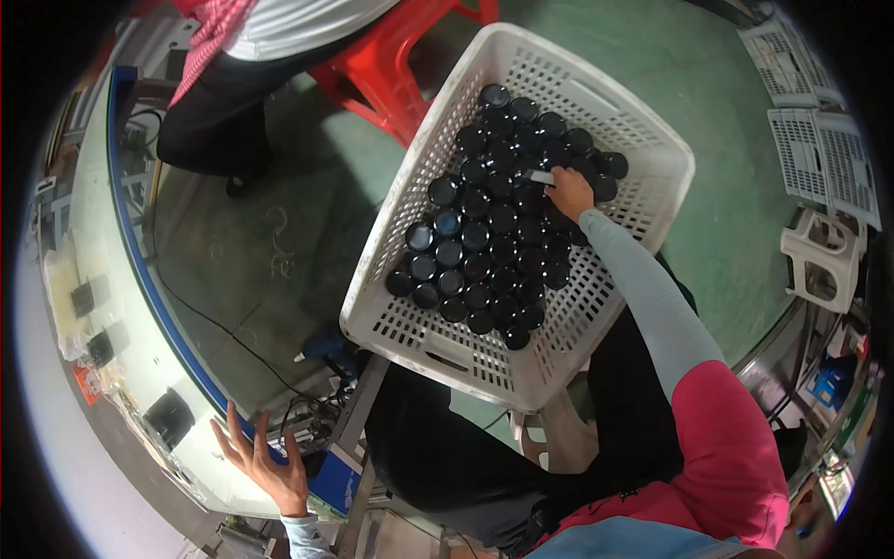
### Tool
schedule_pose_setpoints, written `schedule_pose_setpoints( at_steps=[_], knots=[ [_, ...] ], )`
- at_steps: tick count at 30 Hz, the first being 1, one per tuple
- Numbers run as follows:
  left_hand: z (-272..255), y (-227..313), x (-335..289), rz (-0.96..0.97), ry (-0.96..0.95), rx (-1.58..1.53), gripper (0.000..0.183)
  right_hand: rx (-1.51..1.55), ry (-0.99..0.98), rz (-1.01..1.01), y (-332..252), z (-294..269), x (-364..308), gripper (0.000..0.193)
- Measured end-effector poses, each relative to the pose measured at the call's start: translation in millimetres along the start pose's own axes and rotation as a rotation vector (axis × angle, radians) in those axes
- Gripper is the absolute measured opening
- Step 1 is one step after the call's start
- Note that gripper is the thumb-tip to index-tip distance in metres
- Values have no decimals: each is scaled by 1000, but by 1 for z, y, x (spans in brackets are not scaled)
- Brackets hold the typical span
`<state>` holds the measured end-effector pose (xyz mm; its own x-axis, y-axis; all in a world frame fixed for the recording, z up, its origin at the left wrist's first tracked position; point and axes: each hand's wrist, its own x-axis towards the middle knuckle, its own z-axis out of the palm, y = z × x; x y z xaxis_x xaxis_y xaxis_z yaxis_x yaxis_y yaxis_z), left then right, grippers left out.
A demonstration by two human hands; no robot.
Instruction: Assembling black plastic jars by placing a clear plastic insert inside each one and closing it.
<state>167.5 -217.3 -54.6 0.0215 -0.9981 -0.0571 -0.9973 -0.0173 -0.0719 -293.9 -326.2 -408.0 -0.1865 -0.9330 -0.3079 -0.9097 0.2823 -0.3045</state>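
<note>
A white perforated plastic basket stands in front of me, with many round black glossy jars or caps packed upright together in it. Reaching into its right part, my right hand is closed on a small flat pale piece, held just over the black rounds. Its exact kind is too small to tell. My left hand is at the lower left, fingers spread and holding nothing, beside the blue edge of a long pale conveyor belt.
Dark pieces, one of them a black block, sit along the conveyor. Past the basket, a person in dark trousers sits by a red plastic stool. White crates and a pale stool stand at right. A cable crosses the floor.
</note>
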Motion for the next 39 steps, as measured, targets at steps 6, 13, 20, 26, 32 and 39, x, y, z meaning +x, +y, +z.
schedule_pose_setpoints(
  at_steps=[6,13,20,26,32,39],
  knots=[
    [-3,1,5,-2,-60,85,36,-249,89,-19,-36,40,34,62],
    [-3,-5,3,48,-44,145,37,-426,108,-46,-35,51,55,47],
    [-3,-1,3,38,-2,151,36,-79,-3,28,-37,-23,25,58],
    [0,-6,2,32,25,-2,36,268,-84,-106,-59,-111,-52,64],
    [9,10,-2,142,269,58,46,602,-187,-333,-98,-192,-153,69],
    [13,176,-81,-224,-150,-1656,52,716,-381,-535,-145,-255,-258,68]
  ],
)
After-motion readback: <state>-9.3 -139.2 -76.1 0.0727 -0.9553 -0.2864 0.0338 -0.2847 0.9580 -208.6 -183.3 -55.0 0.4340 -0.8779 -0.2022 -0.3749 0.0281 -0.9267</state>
